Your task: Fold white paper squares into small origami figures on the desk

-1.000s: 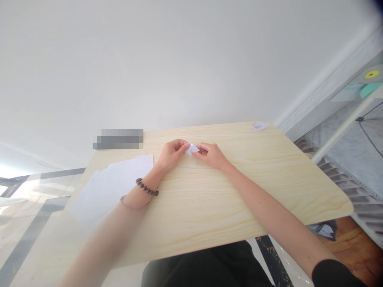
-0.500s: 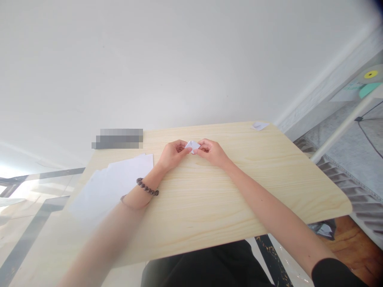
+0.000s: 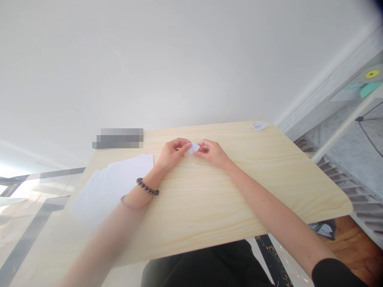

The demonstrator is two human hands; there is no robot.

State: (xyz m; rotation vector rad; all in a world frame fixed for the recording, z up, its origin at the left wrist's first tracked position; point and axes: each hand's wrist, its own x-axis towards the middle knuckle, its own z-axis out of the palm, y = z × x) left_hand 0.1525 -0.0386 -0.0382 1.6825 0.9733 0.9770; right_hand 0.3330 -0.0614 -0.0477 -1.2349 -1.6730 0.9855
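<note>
A small folded piece of white paper (image 3: 194, 148) is held between my two hands, just above the far middle of the table. My left hand (image 3: 173, 151) pinches its left side, thumb and fingertips closed over the edge. On the other side my right hand (image 3: 211, 151) grips the right part, thumb at the lower edge and curled fingers behind. Part of the paper is hidden by the left fingertips. Dark beads circle my left wrist.
White paper sheets (image 3: 119, 179) lie overlapped at the left of the wooden table (image 3: 239, 195). Another folded white paper (image 3: 260, 126) rests at the far right corner. A blurred-out dark object (image 3: 119, 139) sits at the far left edge. Behind the table stands a white wall (image 3: 185, 63).
My left thumb and fingers have shifted slightly up and over the left side of the folded paper, covering more of it. My right hand stays nearly still.
</note>
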